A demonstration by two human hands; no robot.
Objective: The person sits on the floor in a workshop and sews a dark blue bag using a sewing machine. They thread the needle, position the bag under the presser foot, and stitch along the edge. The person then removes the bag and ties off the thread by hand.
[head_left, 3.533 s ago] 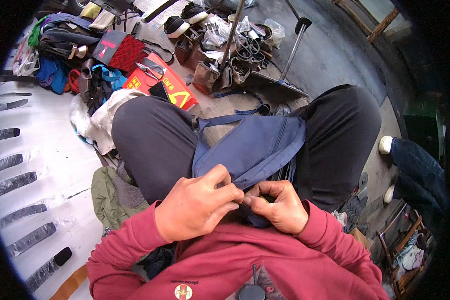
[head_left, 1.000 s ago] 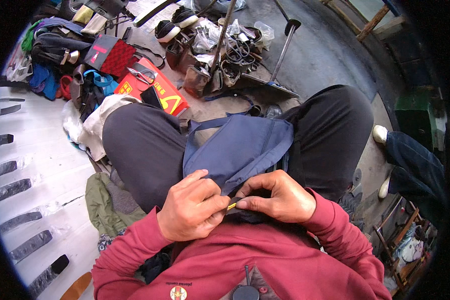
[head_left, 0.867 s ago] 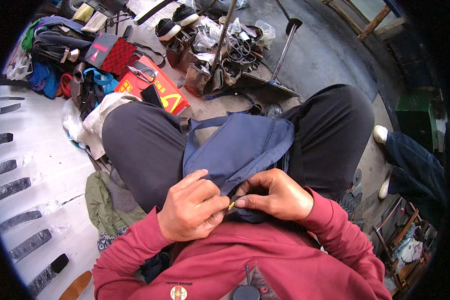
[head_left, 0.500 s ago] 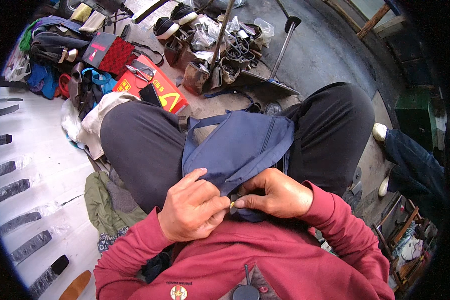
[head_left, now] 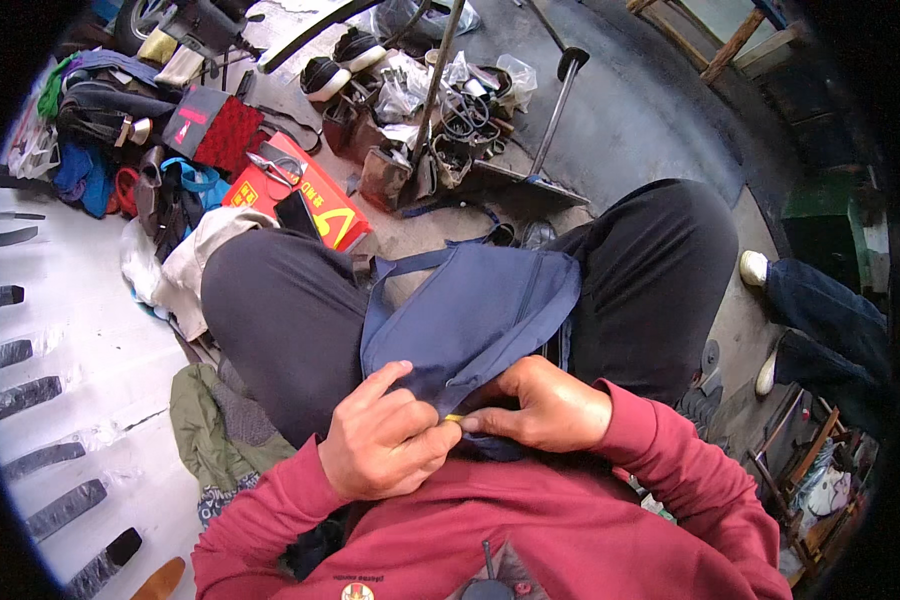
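Note:
A navy blue cloth bag (head_left: 460, 310) with a strap and a zip line lies across my lap between my knees. At its near edge, close to my belly, my left hand (head_left: 390, 437) is closed, the index finger pointing up along the cloth and the other fingers curled in. Opposite it, my right hand (head_left: 545, 405) grips the bag's edge, thumb pressed on top and fingers tucked partly under the fabric. Between the two hands shows a small yellow piece (head_left: 454, 418), too small to name. What lies under the fingers is hidden.
Left of me, black plastic-wrapped strips (head_left: 22, 398) lie in rows on a white surface. Ahead are a red box (head_left: 315, 190) with scissors on it, containers of tools (head_left: 450, 110) and a metal stand (head_left: 555, 110). Another person's legs (head_left: 825, 310) are at the right.
My hands stay together at the bag's near edge, with small finger shifts. More of the yellow piece shows between them now. The whole view has tilted slightly.

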